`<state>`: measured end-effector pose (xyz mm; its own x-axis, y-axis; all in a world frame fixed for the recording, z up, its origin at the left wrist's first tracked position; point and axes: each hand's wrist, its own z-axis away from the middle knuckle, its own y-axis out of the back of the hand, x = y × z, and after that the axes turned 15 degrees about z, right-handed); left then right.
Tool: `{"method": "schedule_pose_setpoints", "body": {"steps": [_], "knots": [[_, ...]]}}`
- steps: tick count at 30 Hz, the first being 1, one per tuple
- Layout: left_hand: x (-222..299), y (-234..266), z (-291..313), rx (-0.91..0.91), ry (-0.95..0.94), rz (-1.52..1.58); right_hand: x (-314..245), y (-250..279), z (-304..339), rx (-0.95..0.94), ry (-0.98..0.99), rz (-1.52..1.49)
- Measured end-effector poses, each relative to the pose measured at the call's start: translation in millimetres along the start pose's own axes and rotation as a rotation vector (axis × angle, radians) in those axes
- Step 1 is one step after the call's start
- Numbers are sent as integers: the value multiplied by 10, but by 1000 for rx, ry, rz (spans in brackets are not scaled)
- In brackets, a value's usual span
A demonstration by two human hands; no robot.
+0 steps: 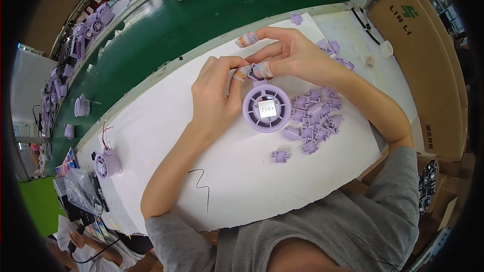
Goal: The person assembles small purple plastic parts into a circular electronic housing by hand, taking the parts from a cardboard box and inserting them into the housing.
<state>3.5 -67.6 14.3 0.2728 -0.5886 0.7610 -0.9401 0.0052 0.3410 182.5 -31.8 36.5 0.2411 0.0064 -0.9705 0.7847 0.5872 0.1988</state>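
Observation:
A round light-purple fan housing (pixel 255 125) lies on the white paper, spoked, with a white label on its hub and a short neck pointing away from me. My left hand (pixel 217 90) pinches that neck between thumb and forefinger. From the other side my right hand (pixel 297 59) closes thumb and forefinger on the same neck, its other fingers bent above. Patterned tape wraps several fingertips. Between the fingertips shows a bit of purple plastic and something dark; its shape is mostly hidden. Small purple plastic clips (pixel 313 113) are heaped just right of the fan.
One loose clip (pixel 280 156) lies nearer me. Another fan unit (pixel 107 163) with red wires stands at left. Beyond the table edge runs a green conveyor belt (pixel 217 17) carrying purple parts. A cardboard box (pixel 421 70) stands at right. A co-worker's arm (pixel 96 244) shows lower left.

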Motion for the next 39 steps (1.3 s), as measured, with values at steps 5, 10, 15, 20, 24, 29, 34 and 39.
{"method": "schedule_pose_setpoints", "body": {"steps": [5, 10, 15, 20, 24, 29, 34, 39], "knots": [[-64, 19, 3, 31, -201, -130, 36, -79, 30, 104, 134, -63], [-70, 29, 23, -24, -118, -103, 50, -112, 63, 139, 119, -103], [-15, 55, 7, -19, -138, -158, 22, -128, 76, 117, 151, -9], [-22, 66, 1, -44, -98, -192, 15, -171, 75, 160, 169, 27], [79, 112, -38, -107, -89, -305, -8, -193, 75, 209, 164, 60], [394, 132, -111, -277, -8, -265, -107, -197, 58, 395, 540, 844], [435, 126, -121, -379, 333, 6, -179, -284, 175, 381, 620, 980], [379, 156, -157, -372, 167, -78, -142, -287, 146, 367, 652, 1012]]}}
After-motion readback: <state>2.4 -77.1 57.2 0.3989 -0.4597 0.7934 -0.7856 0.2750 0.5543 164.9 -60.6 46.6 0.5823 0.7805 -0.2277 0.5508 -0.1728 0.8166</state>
